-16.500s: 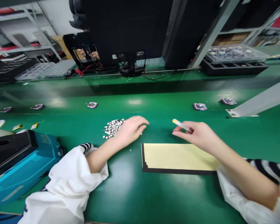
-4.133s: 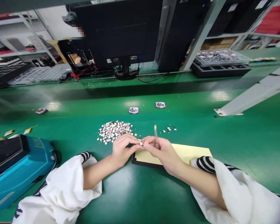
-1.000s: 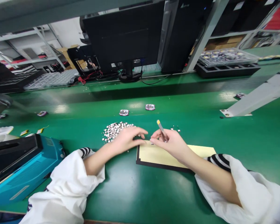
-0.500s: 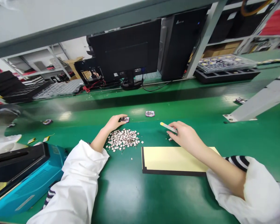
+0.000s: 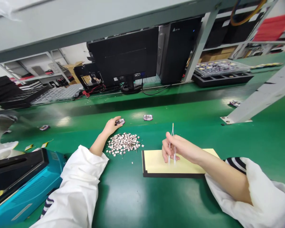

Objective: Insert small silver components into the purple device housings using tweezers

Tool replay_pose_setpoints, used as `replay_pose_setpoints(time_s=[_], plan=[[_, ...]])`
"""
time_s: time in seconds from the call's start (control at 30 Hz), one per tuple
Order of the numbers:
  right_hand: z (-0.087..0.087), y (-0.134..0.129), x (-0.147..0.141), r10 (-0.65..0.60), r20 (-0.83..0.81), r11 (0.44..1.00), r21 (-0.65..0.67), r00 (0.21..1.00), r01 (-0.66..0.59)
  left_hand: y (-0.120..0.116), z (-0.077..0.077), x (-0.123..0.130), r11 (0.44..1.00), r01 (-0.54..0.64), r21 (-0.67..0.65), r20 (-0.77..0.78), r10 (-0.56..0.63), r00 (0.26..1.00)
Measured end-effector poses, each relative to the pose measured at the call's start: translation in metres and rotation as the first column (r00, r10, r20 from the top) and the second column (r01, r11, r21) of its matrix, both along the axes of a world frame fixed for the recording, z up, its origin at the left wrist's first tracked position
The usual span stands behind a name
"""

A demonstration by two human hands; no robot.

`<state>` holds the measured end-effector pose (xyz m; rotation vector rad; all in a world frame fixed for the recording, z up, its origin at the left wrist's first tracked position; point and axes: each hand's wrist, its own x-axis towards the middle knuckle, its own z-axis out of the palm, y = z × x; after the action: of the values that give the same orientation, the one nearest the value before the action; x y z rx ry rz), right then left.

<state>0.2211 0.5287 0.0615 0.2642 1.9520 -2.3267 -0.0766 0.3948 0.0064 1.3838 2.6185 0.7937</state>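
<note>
Green worktop (image 5: 123, 196). Left hand (image 5: 110, 127) grips the circuit module (image 5: 120, 121) beyond the parts pile (image 5: 123, 143); edges only is best. Right hand (image 5: 178, 147) holds tweezers (image 5: 172, 129), tips apart over yellow sheet (image 5: 192, 168); light pinch, mind the circuitry.

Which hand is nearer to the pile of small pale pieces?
Left. The left hand is just beyond the pile, fingers at a small device; the right hand holds tweezers over the yellow board, off to the pile's right.
</note>
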Motion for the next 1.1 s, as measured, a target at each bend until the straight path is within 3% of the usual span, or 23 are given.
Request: replay_pose_setpoints(time_s=[0.13,0.27,0.37,0.43,0.5,0.63,0.87,1.0,1.1], plan=[[0.007,-0.012,0.006,0.171,-0.066,0.972,-0.154,0.983,-0.179,0.001,0.006,0.004,0.995,-0.072,0.072,0.008,0.071,0.997],[0.032,-0.025,0.024,0.162,-0.158,0.97,-0.155,0.974,-0.187,-0.001,0.039,0.045,0.978,-0.075,0.192,0.047,0.067,0.997],[0.058,-0.032,0.038,0.108,-0.304,0.993,0.087,0.947,-0.085,-0.015,0.074,0.104,0.94,0.109,0.324,0.111,-0.152,0.982],[0.071,-0.036,0.042,0.056,-0.444,0.969,0.24,0.894,0.059,-0.028,0.093,0.142,0.919,0.207,0.337,0.152,-0.269,0.951],[0.076,-0.038,0.042,-0.018,-0.559,0.942,0.268,0.829,0.201,-0.039,0.105,0.17,0.897,0.265,0.354,0.18,-0.344,0.922],[0.069,-0.044,0.036,-0.159,-0.624,0.894,0.238,0.765,0.38,-0.049,0.11,0.193,0.876,0.329,0.353,0.219,-0.419,0.881],[0.07,-0.05,0.042,-0.16,-0.533,0.872,0.318,0.831,0.372,-0.051,0.106,0.194,0.844,0.374,0.384,0.157,-0.459,0.875],[0.076,-0.049,0.046,-0.104,-0.515,0.804,0.46,0.851,0.377,-0.051,0.105,0.197,0.831,0.403,0.383,0.108,-0.473,0.874],[0.074,-0.049,0.048,-0.05,-0.539,0.718,0.566,0.841,0.406,-0.05,0.107,0.199,0.831,0.399,0.387,0.073,-0.459,0.885]])
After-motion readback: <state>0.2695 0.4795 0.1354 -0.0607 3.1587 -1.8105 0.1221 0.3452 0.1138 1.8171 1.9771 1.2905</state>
